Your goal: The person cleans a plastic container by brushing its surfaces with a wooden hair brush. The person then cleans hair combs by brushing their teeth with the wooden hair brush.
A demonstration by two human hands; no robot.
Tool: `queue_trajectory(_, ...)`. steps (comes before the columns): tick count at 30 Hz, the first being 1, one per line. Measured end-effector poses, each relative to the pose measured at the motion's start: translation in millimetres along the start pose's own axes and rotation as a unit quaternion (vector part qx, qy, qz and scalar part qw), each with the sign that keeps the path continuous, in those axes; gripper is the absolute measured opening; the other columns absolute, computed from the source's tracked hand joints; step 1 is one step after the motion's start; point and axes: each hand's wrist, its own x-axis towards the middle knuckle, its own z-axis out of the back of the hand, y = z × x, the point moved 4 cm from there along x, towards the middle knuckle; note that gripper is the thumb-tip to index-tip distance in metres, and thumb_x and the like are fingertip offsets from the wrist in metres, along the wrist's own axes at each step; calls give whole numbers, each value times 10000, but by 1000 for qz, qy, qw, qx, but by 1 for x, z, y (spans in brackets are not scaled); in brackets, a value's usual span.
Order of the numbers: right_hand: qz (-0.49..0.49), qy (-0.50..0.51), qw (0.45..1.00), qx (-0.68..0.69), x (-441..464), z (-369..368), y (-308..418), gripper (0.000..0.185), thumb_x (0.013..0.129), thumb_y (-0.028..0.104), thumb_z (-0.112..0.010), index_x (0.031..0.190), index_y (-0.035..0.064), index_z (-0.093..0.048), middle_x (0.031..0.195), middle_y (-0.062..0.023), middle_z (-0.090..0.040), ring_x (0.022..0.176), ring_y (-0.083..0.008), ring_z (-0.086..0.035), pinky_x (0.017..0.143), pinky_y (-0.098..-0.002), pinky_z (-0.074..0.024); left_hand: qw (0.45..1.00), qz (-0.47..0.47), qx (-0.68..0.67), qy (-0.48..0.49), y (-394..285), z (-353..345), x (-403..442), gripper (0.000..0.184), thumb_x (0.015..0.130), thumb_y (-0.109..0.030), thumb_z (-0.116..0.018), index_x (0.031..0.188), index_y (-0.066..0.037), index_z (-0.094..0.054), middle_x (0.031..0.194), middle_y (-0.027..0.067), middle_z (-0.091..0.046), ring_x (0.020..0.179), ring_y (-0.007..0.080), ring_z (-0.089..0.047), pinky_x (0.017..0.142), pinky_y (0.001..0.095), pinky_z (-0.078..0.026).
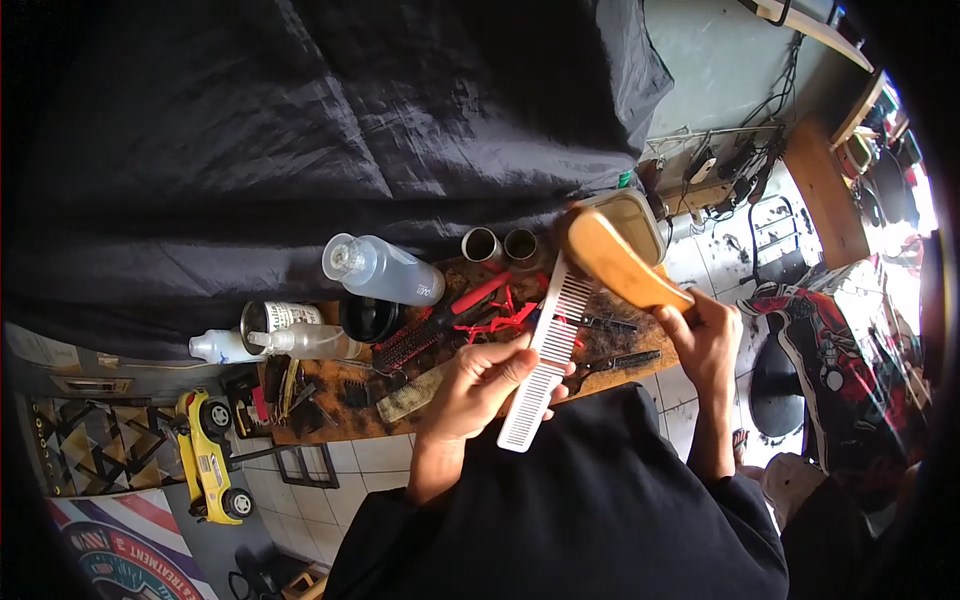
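Observation:
A white wide comb [545, 370] is pinched between the thumb and fingers of my left hand [485, 385], its teeth facing right and its upper end near the brush. My right hand [703, 335] grips the narrow end of a light wooden brush [625, 262], whose broad head lies over the comb's top end. Behind them, on the wooden table [330, 405], are a red-handled round brush [430, 325], red clips [505, 318], dark scissors [620, 362] and a pale flat comb or brush [412, 393].
A clear spray bottle [385, 270], two cups [481, 245] and a square tub [635, 222] stand along the table's back. A black cape [300, 120] hangs behind. A yellow toy car [210, 460] is at left, a black stool [776, 385] at right.

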Motion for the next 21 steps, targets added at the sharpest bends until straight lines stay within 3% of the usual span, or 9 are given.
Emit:
queue_trajectory(3, -22, 8, 997, 70, -2, 1, 4, 446, 741, 422, -741, 725, -11, -635, 501, -89, -551, 444, -162, -572, 465, -306, -440, 997, -22, 21, -78, 9, 4, 7, 335, 960, -216, -496, 1204, 11, -529, 967, 169, -654, 784, 195, -665, 615, 329, -594)
queue_trajectory(5, 59, 66, 984, 151, -14, -17, -4, 467, 723, 454, -745, 696, 7, -612, 482, -82, -522, 424, -184, -550, 461, -317, -436, 991, -16, 41, -123, 5, 7, 9, 318, 955, -172, -512, 1222, -2, -542, 902, 87, -664, 799, 135, -653, 642, 285, -585)
queue_trajectory(7, 159, 164, 971, 71, -23, -24, 12, 495, 691, 488, -756, 668, 20, -596, 481, -78, -514, 435, -243, -551, 481, -325, -449, 987, -110, 85, -78, 31, 33, 16, 334, 940, -150, -540, 1236, 4, -536, 922, 90, -667, 791, 136, -656, 623, 277, -585)
queue_trajectory(9, 141, 171, 975, 15, -25, -25, 17, 445, 714, 440, -757, 716, 10, -640, 502, -83, -538, 445, -194, -560, 487, -317, -447, 986, -101, 44, -128, 17, 19, 9, 341, 923, -134, -568, 1226, 19, -541, 920, 101, -671, 759, 135, -657, 574, 265, -578)
queue_trajectory(11, 3, 68, 989, 130, -19, -22, -6, 399, 750, 383, -745, 807, -7, -680, 544, -92, -588, 484, -118, -564, 496, -307, -444, 988, -80, 103, -80, -3, 6, 0, 347, 914, -113, -579, 1231, 23, -538, 910, 122, -674, 731, 136, -656, 541, 261, -569)
queue_trajectory(13, -72, -24, 989, 127, -8, -6, -20, 347, 828, 302, -688, 845, -44, -669, 533, -13, -538, 502, -59, -449, 467, -247, -365, 979, -98, 154, -89, -4, 6, -3, 304, 934, -122, -531, 1167, 72, -559, 882, 168, -671, 681, 158, -659, 468, 261, -548)
queue_trajectory(16, -93, -75, 988, 95, -2, 6, -30, 312, 887, 258, -628, 887, -54, -638, 581, 33, -484, 548, -44, -398, 496, -213, -328, 988, -85, 125, -12, -5, 3, -1, 319, 945, -133, -513, 1203, 53, -534, 856, 168, -664, 647, 143, -635, 467, 245, -535)
queue_trajectory(17, -98, -76, 977, 174, -3, 4, -28, 295, 906, 242, -604, 924, -52, -619, 622, 42, -481, 577, -37, -397, 519, -204, -329, 988, -85, 125, -9, -4, 1, 2, 319, 945, -133, -513, 1203, 53, -534, 856, 168, -664, 647, 143, -635, 467, 245, -535)
queue_trajectory(21, -111, -28, 941, 317, -14, -14, -17, 263, 924, 186, -580, 1067, -34, -561, 753, 54, -495, 660, -24, -410, 585, -183, -333, 994, -72, 69, -34, -8, -12, 16, 553, 952, -154, -484, 1403, -19, -196, 1018, 224, -620, 732, 193, -643, 553, 296, -562)
